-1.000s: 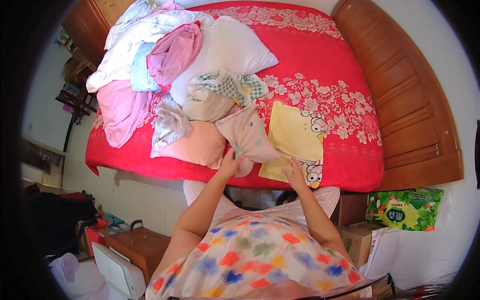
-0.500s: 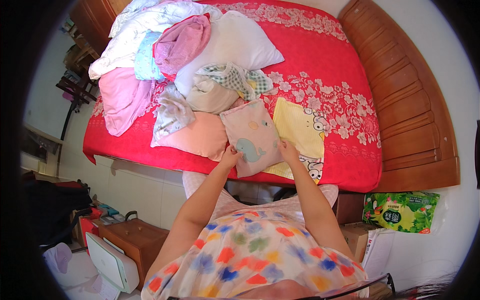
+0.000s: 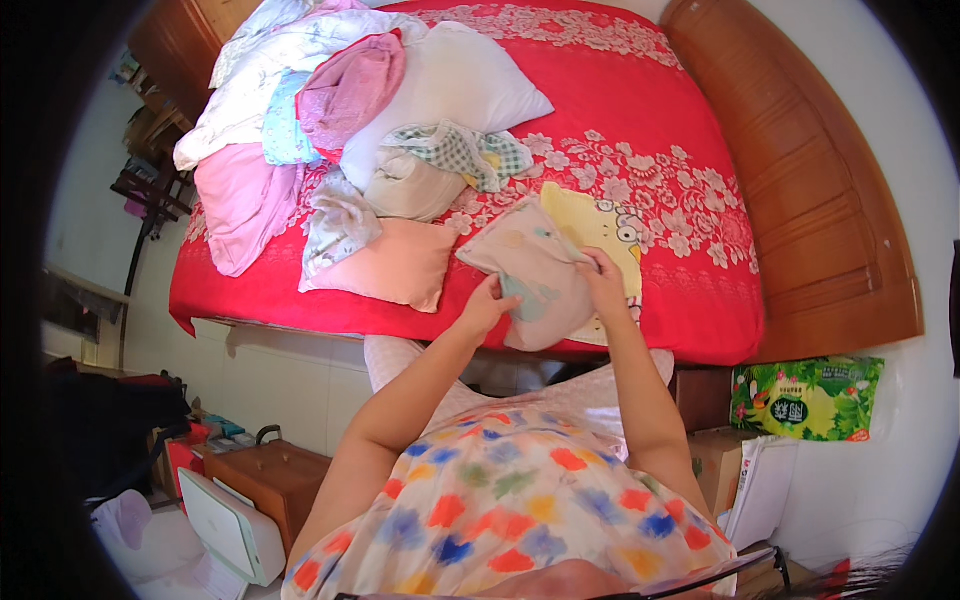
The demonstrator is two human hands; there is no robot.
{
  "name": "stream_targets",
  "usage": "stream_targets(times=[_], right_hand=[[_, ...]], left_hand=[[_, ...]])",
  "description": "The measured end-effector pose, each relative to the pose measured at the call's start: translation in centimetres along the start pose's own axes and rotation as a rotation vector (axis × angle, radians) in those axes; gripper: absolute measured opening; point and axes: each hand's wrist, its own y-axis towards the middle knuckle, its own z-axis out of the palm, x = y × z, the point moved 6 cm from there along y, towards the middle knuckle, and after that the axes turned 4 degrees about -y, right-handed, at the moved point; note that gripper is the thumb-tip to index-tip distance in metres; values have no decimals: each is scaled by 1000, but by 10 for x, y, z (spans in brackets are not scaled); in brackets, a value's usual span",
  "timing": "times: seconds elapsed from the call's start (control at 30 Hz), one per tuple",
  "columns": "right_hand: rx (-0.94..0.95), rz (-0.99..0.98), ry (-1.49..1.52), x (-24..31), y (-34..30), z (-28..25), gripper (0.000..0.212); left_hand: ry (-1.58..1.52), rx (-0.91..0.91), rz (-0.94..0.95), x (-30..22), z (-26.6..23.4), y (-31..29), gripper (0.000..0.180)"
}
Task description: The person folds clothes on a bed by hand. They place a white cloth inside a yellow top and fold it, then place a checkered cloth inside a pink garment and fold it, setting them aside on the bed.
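A small pale pink pillow [image 3: 545, 260] with a blue-green whale print lies tilted at the bed's near edge, in front of my body. My left hand [image 3: 488, 303] is closed on its left side, the thumb lying over the whale print. On its right side my right hand [image 3: 604, 282] grips the edge, fingers bent round the fabric. Partly under the pillow is a yellow cloth [image 3: 615, 245] printed with a cartoon face. To the left rests a peach pillow [image 3: 395, 265], with a crumpled pale printed cloth [image 3: 343, 215] over its left part.
A red floral bedspread [image 3: 600, 90] covers the bed. Farther back are a large white pillow [image 3: 470, 80], a green checked cloth [image 3: 450, 145], a rolled mauve cloth [image 3: 355, 90] and a pink cloth [image 3: 240, 205]. A wooden headboard [image 3: 810, 190] stands at right. A brown case [image 3: 270, 480] sits lower left.
The whale pillow has turned and shifted right over the yellow cloth, away from the peach pillow. My right hand has moved up and right along its edge; my left has moved right.
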Motion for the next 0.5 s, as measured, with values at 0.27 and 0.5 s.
stream_targets(times=[0.27, 0.5], right_hand=[[-265, 219, -261, -130, -67, -149, 28], [-366, 61, -591, -101, -60, -139, 43]], left_hand=[[315, 27, -277, 74, 14, 12, 60], [370, -76, -543, 72, 7, 2, 61]])
